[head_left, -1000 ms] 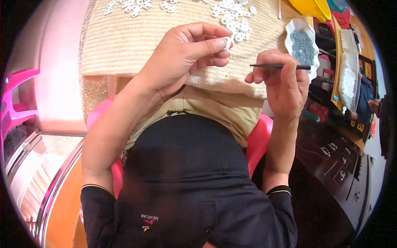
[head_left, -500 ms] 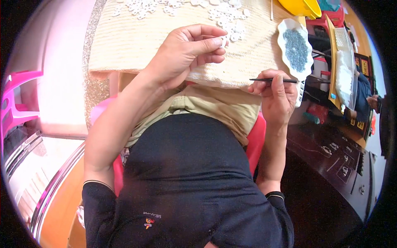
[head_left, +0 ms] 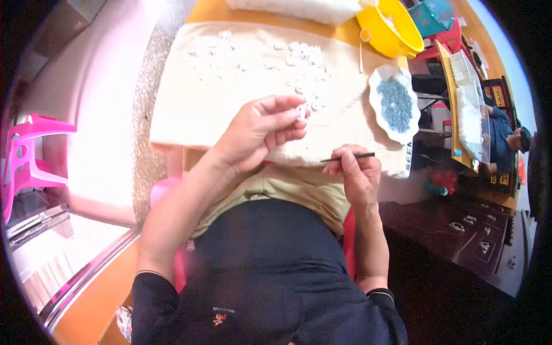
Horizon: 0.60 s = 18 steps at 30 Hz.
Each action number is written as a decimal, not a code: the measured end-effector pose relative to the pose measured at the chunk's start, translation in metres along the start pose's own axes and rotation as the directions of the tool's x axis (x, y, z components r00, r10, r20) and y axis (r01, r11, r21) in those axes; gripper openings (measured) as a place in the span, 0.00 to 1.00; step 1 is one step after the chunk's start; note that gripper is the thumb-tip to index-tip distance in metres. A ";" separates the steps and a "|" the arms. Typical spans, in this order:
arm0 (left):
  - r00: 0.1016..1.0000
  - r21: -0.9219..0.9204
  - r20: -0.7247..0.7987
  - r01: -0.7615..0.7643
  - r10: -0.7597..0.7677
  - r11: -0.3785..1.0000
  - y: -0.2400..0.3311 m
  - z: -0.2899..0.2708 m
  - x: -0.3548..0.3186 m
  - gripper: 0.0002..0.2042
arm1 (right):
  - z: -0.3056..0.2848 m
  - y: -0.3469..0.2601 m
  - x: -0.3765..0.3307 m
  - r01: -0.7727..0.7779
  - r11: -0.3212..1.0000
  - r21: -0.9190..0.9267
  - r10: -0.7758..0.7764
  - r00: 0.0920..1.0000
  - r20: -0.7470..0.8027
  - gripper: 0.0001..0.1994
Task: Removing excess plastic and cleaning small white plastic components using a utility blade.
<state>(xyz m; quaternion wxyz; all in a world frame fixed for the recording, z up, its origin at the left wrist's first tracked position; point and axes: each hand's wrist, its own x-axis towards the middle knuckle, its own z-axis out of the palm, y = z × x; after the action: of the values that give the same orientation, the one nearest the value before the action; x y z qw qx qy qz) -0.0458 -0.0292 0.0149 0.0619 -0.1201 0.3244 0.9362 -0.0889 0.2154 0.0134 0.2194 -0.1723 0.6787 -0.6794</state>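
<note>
My left hand point(head_left: 261, 129) is closed in a pinch over the near part of a cream towel point(head_left: 230, 115), with a small white piece point(head_left: 301, 111) between thumb and fingertips. To its right, at the towel's near edge, my right hand point(head_left: 361, 172) grips a thin black pointed tool point(head_left: 363, 155). The tool's tip points left, a little way from the white piece. Several similar white pieces point(head_left: 305, 54) lie scattered on the far part of the towel. A white wavy-edged dish point(head_left: 376, 115) beyond my right hand holds a heap of tiny dark grey-blue parts point(head_left: 395, 106).
At the far right stand a yellow basin point(head_left: 397, 34) and a thin pale stick point(head_left: 361, 57). A white bundle point(head_left: 305, 7) lies along the far edge. A pink plastic stool point(head_left: 40, 155) is on the left. Another person point(head_left: 500, 138) sits by a table at right.
The view has shifted, so the table sits lower and more of its far side shows. My hands keep their grips; the black tool now tilts slightly, its tip nearer the left hand.
</note>
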 end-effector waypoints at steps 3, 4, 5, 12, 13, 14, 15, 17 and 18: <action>0.997 -0.034 0.074 0.025 -0.022 0.999 0.003 -0.004 -0.001 0.15 | 0.001 0.001 -0.001 -0.020 0.999 -0.045 0.019 0.999 -0.027 0.11; 0.996 -0.072 0.090 0.027 -0.021 0.997 0.003 -0.004 -0.001 0.14 | 0.002 0.000 -0.002 -0.080 0.994 -0.068 0.077 0.995 -0.056 0.11; 0.994 -0.111 0.107 0.032 -0.020 0.993 0.005 -0.003 -0.002 0.14 | 0.000 0.004 -0.002 -0.063 0.996 -0.062 0.059 0.996 -0.059 0.11; 0.991 -0.151 0.131 0.054 -0.034 0.987 0.011 -0.001 -0.004 0.12 | -0.003 0.007 -0.001 -0.033 0.998 -0.062 0.029 0.998 -0.061 0.11; 0.992 -0.144 0.121 0.040 -0.023 0.989 0.012 -0.002 -0.004 0.12 | -0.004 0.006 -0.002 -0.025 0.998 -0.058 0.021 0.998 -0.067 0.11; 0.992 -0.135 0.125 0.041 -0.024 0.990 0.013 -0.004 -0.004 0.12 | -0.003 0.006 -0.002 -0.045 0.996 -0.076 0.040 0.997 -0.071 0.11; 0.991 -0.143 0.130 0.024 -0.005 0.989 0.014 -0.007 -0.003 0.12 | -0.003 0.005 -0.001 -0.067 0.993 -0.094 0.060 0.995 -0.075 0.11; 0.990 -0.145 0.139 0.012 0.008 0.989 0.018 -0.009 -0.002 0.13 | -0.004 0.006 -0.001 -0.078 0.992 -0.094 0.070 0.994 -0.087 0.11; 0.998 -0.027 0.061 -0.027 0.028 0.999 0.021 -0.008 -0.001 0.12 | -0.004 0.007 -0.001 -0.095 0.991 -0.099 0.086 0.992 -0.096 0.11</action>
<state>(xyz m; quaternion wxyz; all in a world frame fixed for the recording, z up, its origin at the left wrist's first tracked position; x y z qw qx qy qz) -0.0472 -0.0502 0.0219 0.0575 -0.0875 0.3119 0.9443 -0.0902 0.2197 0.0068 0.2095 -0.1213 0.7294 -0.6398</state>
